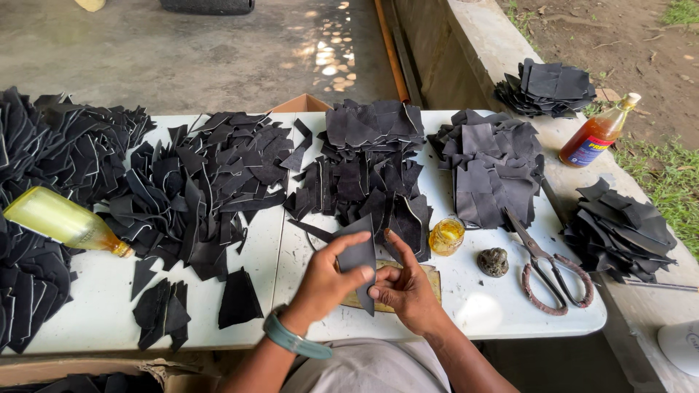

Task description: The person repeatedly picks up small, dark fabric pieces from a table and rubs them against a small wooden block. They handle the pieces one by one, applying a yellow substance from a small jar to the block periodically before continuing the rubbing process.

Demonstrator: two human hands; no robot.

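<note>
My left hand and my right hand together hold one black cut leather piece upright over the near edge of the white table. The left thumb and fingers pinch its left side; the right fingers grip its lower edge. A teal band sits on my left wrist. Under the hands lies a small tan board. Just beyond are heaps of black cut pieces.
A small jar of yellow liquid, a dark stone and rusty-handled scissors lie to the right. A yellow bottle lies on the left heap. An amber bottle and more black stacks sit on the concrete ledge.
</note>
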